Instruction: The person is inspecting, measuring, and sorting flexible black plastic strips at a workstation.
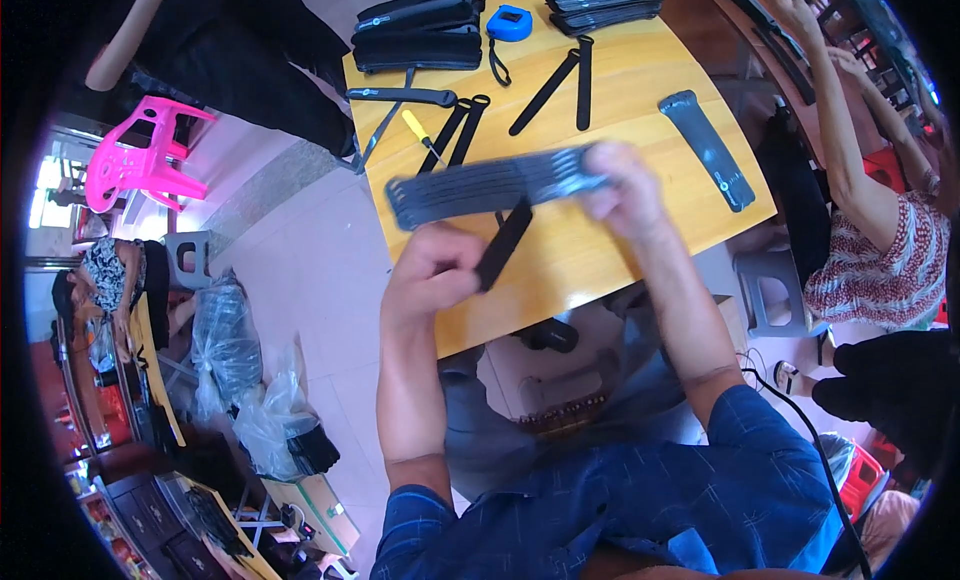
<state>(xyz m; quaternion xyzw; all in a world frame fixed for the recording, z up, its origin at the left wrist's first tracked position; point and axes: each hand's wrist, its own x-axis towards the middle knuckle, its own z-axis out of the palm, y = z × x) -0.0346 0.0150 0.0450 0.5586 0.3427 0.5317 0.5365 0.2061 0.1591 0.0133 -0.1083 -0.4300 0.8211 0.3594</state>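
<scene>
A bundle of long, flat black strips [465,192], some with a plastic-like shine, is held above the near part of the table. My right hand [622,185] is closed round its right end, slightly blurred. My left hand [435,265] is closed in a fist on a black strap [507,242], which hangs slantwise from the bundle's middle. Whether the strap goes all round the bundle is hidden. Beyond the bundle lie black straps with looped ends [547,92] and a screwdriver with a yellow handle [415,126]. A shiny wrapped black strip [708,152] lies at the right.
At the back of the wooden table [640,90] are black pouches [418,48], a blue tape measure [509,23] and a stack of packaged strips [606,2]. A pink plastic chair [150,152] stands left. Other people are on both sides. A cable [815,440] runs beside my right arm.
</scene>
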